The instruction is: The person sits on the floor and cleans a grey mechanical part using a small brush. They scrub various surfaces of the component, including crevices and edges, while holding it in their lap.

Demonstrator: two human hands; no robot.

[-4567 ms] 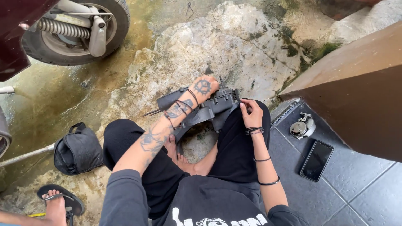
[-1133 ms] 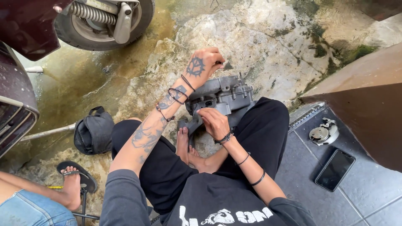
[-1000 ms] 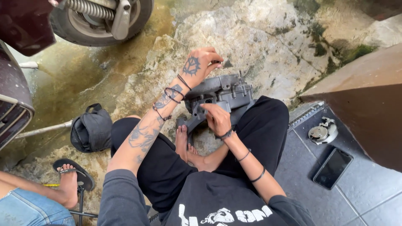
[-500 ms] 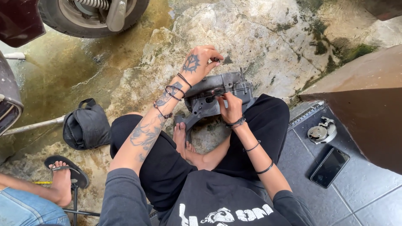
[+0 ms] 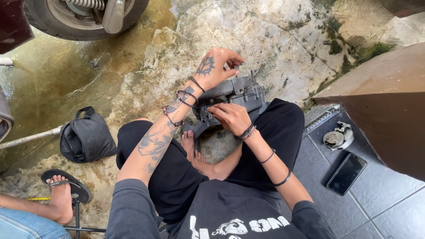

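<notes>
Item: grey metal engine casing (image 5: 232, 95), a ribbed cast part with bolt bosses along its far edge, resting across the lap of a person seated cross-legged on rough, stained ground; all positions below are given from this casing. Left hand (image 5: 217, 66): at the casing's far top edge, fingers curled and the tips pressed together on a small fitting there, too small to tell whether it is a bolt or a stud. Right hand (image 5: 230, 117): lying on the casing's near face, fingers bent and pressed to the metal, seemingly steadying it; whether it pinches anything cannot be told. No tool shows in either hand. State of work, as a judgement: the casing is already off any machine and in hand, and the handling is at the stage of working one fastener or small part by fingertip at its upper rim; several bosses along that rim appear unattended, so most of the work seems to remain. Surroundings: a black pouch (image 5: 86, 137) well to the left of the casing on the ground; a scooter wheel (image 5: 84, 15) far beyond it at upper left; a round metal part (image 5: 337, 137) and a dark phone (image 5: 346, 173) on grey tiles (image 5: 389, 194) to the right; another person's sandalled foot (image 5: 62, 194) at lower left, well apart.
</notes>
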